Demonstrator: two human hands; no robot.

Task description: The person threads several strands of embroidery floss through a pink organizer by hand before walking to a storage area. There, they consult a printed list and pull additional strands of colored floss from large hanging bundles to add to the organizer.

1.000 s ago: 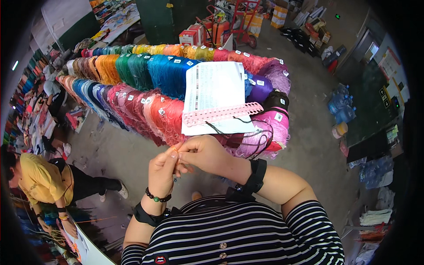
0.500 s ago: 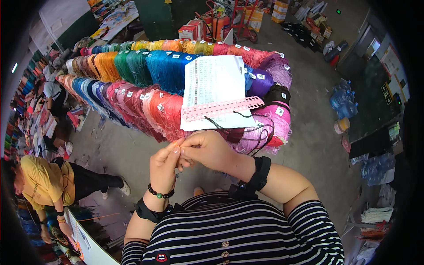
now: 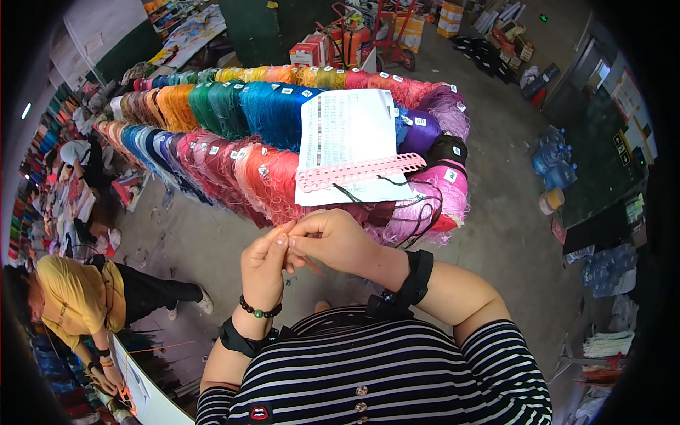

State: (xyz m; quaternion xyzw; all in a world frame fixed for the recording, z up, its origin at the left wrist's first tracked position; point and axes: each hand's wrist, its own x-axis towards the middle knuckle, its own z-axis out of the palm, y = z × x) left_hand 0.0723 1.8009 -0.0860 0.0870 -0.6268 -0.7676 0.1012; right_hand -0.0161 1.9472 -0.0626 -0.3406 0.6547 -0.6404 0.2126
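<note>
My left hand (image 3: 263, 261) and my right hand (image 3: 331, 239) meet in front of my chest, both closed in a fingertip pinch. Between them is a thin orange-pink thread (image 3: 312, 265), a short piece of it showing under the right hand; most of it is hidden by my fingers. Just beyond my hands, white printed sheets (image 3: 347, 134) lie on top of hanks of coloured thread (image 3: 273, 170). Across the sheets rests a pink strip with rows of holes (image 3: 361, 173), touched by neither hand. Dark cords (image 3: 428, 212) trail from it over the pink hanks.
Rows of labelled thread hanks (image 3: 212, 106) stretch away to the far left. A co-worker in a yellow shirt (image 3: 78, 294) bends over a white board (image 3: 145, 382) at lower left. Red hand trucks (image 3: 393, 35) and boxes stand behind; blue water bottles (image 3: 554, 166) sit at right.
My hands keep the same pinch, and more of the thread shows below the right hand. The co-worker's hands have come together lower down. The view has shifted slightly.
</note>
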